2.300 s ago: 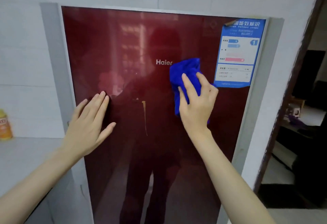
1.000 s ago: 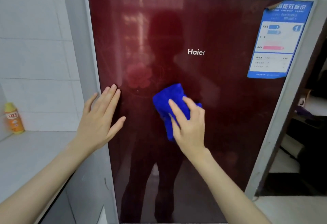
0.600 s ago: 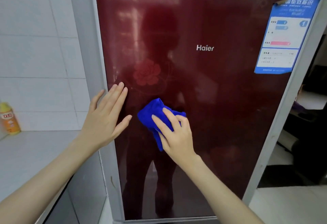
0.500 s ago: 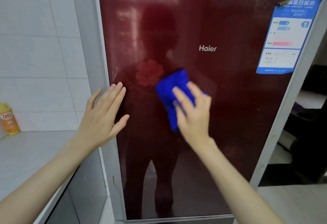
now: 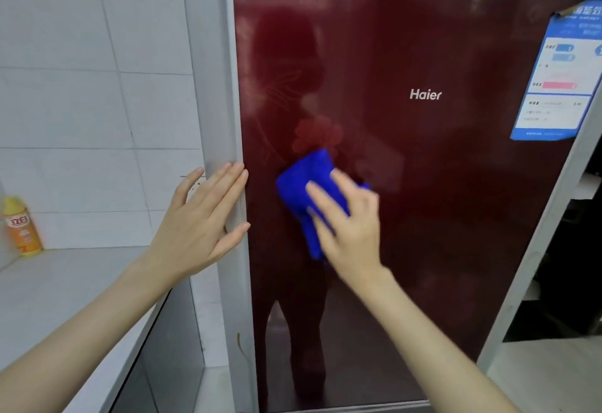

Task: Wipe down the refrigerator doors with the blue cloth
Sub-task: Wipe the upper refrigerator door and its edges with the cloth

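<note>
Blue cloth (image 5: 303,181): bunched, pressed flat against the dark red refrigerator door (image 5: 439,217), below and to the left of the Haier logo (image 5: 425,94). Right hand (image 5: 348,227): laid over the cloth with the fingers extended and spread, nothing curled round it; the cloth is pinned to the glass by the fingers and palm, and a fold is seen hanging beneath them; the hand is slightly blurred. Left hand (image 5: 198,223): held open and flat, fingers straight and together, thumb splayed, nothing grasped; the fingertips are placed on the grey frame (image 5: 213,86) at the door's edge, far left of the logo and lower than it. Faint flower motif (image 5: 317,135): printed in the glass, down-left of the logo, closer to it than the cloth. Blue and white energy label (image 5: 560,86): stuck to the right of the logo, its top corner curled. White tiled wall (image 5: 81,86): far left of the logo. Pale counter (image 5: 65,282): far left of the logo and well below it. Yellow and orange bottle (image 5: 21,227): stood upright on the counter, farthest left of the logo.
</note>
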